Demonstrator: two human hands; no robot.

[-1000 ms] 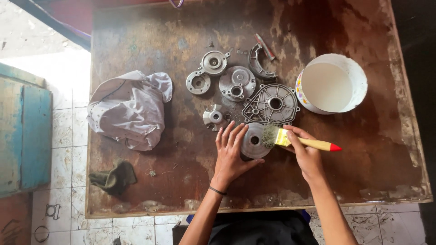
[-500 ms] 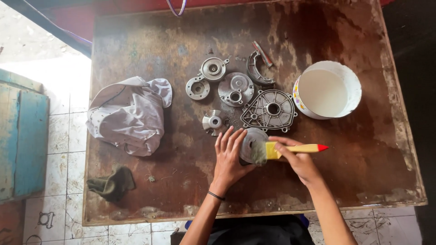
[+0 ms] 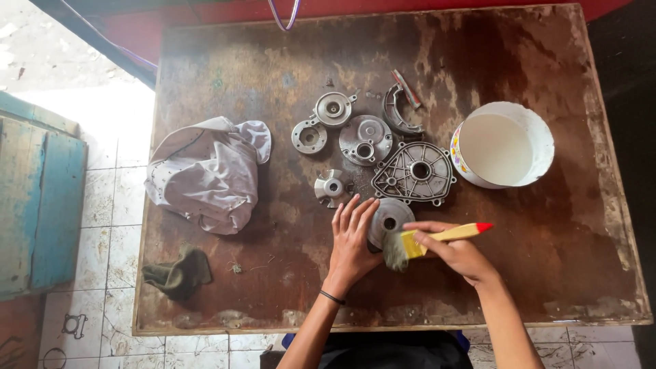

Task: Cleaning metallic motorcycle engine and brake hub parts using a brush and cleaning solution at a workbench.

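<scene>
Far left of my hands lie a white cloth and dark rag. My left hand, fingers spread, steadies a round metal disc; my right hand grips a paintbrush against it. Cleaning looks partway: five more metal parts wait just beyond, by a white bowl.

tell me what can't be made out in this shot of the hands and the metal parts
Head view only:
- Round metal disc: its near-left part is covered by the left hand.
- Paintbrush: the middle of the yellow handle is wrapped by the right hand.
- White bucket: whether it holds liquid cannot be told.
- Purple cable: cut off by the top edge.
- Person's body: cut off by the bottom edge.
</scene>
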